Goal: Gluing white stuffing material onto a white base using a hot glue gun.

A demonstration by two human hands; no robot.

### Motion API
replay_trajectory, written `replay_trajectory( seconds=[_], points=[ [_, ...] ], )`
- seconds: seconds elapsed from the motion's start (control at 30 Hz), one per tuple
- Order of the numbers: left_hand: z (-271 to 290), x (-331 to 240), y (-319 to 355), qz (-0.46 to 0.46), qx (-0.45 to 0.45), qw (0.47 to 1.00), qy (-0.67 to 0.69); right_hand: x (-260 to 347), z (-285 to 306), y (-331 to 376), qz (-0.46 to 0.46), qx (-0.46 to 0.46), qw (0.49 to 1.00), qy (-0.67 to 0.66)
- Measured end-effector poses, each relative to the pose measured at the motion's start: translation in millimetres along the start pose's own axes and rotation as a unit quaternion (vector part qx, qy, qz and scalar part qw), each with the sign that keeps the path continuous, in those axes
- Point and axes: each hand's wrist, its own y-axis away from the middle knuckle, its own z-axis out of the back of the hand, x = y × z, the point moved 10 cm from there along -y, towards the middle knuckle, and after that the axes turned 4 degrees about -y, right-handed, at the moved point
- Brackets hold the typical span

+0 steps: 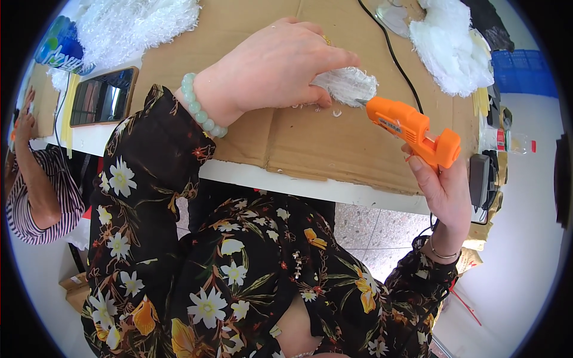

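My right hand (444, 194) is wrapped round the handle of an orange hot glue gun (397, 116). The gun's metal nozzle touches or nearly touches the right end of a small white fuzzy piece (349, 86), oval in shape, on the brown cardboard (334, 143). From the left, my left hand (277, 65) holds that piece between thumb and index finger, hiding its left end. Small whitish bits lie just below the piece.
Piles of white fluffy material (137, 30) lie far left and far right. A phone (104, 96) and a blue-green container (62, 48) are at left, near another person's arm (39, 173). A black cord (391, 51) crosses the cardboard. A blue basket (525, 73) stands at right.
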Motion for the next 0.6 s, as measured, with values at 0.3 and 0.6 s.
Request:
replay_trajectory(
  seconds=[0.3, 0.6],
  points=[
    [-1.5, 1.6, 0.4, 0.000, 0.004, 1.000, -0.013, 3.5, -1.5, -1.4, 0.006, 0.013, 0.999, 0.032],
    [-1.1, 2.0, 0.4, 0.006, 0.006, 1.000, -0.009, -1.5, 1.9, -1.7, 0.003, 0.005, 0.999, 0.045]
  ],
)
